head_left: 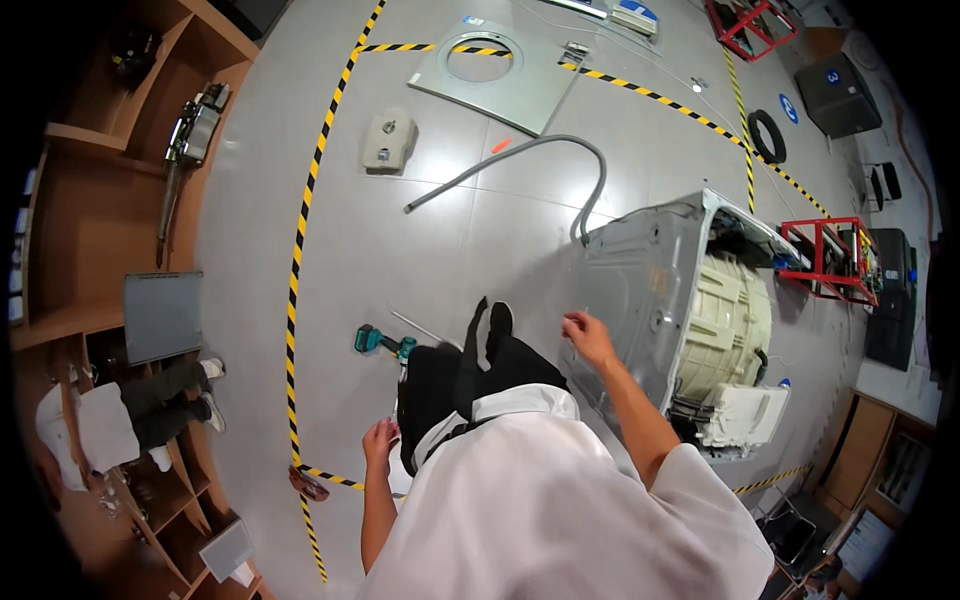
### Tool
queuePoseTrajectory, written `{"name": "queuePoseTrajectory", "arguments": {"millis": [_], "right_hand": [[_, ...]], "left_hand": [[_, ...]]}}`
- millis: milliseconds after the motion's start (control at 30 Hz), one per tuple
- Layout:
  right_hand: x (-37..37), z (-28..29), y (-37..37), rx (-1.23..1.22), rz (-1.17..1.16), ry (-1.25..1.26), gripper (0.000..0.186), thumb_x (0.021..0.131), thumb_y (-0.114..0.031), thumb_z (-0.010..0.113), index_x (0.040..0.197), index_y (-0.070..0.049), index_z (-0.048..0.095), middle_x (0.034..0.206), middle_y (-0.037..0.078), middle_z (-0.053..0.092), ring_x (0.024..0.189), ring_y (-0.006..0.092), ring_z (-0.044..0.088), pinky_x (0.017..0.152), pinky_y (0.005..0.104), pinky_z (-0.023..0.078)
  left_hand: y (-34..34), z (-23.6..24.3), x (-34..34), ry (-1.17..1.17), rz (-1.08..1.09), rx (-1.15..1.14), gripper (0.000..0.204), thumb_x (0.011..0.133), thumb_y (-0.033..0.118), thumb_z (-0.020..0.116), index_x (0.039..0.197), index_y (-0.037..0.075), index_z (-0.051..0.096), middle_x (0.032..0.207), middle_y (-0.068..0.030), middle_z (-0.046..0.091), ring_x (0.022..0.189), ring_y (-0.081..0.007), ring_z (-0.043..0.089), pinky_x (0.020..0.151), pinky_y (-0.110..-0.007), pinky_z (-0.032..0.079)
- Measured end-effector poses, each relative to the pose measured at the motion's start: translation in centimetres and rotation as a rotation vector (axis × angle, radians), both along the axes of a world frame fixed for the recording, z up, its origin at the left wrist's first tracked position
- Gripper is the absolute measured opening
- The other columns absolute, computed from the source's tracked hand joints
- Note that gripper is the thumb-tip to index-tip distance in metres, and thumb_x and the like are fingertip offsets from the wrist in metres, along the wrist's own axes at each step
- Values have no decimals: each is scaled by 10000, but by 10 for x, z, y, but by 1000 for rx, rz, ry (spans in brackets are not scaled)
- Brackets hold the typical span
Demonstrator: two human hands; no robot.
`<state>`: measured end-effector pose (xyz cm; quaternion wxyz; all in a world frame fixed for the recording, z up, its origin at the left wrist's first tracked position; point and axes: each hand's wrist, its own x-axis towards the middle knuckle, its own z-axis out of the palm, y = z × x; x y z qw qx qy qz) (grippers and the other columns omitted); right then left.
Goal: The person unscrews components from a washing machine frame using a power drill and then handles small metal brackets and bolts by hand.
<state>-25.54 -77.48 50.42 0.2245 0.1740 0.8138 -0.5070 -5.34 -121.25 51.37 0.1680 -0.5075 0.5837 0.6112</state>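
My right hand (587, 338) reaches out, fingers loosely curled with nothing in its grip, just beside the grey sheet-metal washing machine cabinet (640, 290) lying on its side, cream ribbed plastic drum (735, 320) exposed for access. My left hand (379, 440) hangs low, empty, near the teal cordless drill (384, 343) on the grey floor (250, 250).

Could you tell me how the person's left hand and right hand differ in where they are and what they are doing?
The right hand reaches out to the grey side of the washing machine; the left hand hangs low beside the body. The right seems to pinch something thin; the left looks empty. Both are bare.
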Motion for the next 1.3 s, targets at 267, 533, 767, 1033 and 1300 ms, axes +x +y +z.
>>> {"name": "queuePoseTrajectory", "arguments": {"millis": [267,533,767,1033,1300], "right_hand": [[38,-61,20,-7,-426,-487,216,882,-213,533,929,-4,559,639,67,571,498,148,559,398,272,427],[-21,7,-122,112,-380,-614,211,840,-171,558,944,7,608,731,100,625,559,165,592,498,298,496],[-155,12,-176,-131,-426,-310,308,890,-247,553,1077,-3,549,861,67,632,731,137,623,623,261,486],[-242,-29,-205,-182,-645,-584,272,907,-253,525,1073,-38,538,865,47,628,760,134,633,621,253,494],[-308,-33,-259,-254,-745,-547,295,901,-280,525,1077,-44,543,897,68,635,790,157,641,683,290,513]], "left_hand": [[-80,-42,-115,-288,-224,26,260,857,264,529,996,61,614,832,-53,633,758,-166,602,681,-327,488],[-215,-86,-293,-114,-336,7,250,870,284,519,894,50,604,788,-38,633,718,-134,603,643,-293,481],[-262,-44,-447,-7,-271,4,289,889,260,497,1014,21,602,896,-54,641,794,-129,611,703,-269,475],[-291,-50,-475,-269,-529,-34,301,876,293,540,1003,29,608,868,-50,649,783,-153,623,662,-298,483],[-365,-53,-604,-292,-665,-150,260,853,252,578,940,13,630,806,-54,652,664,-141,616,623,-285,487]]}}
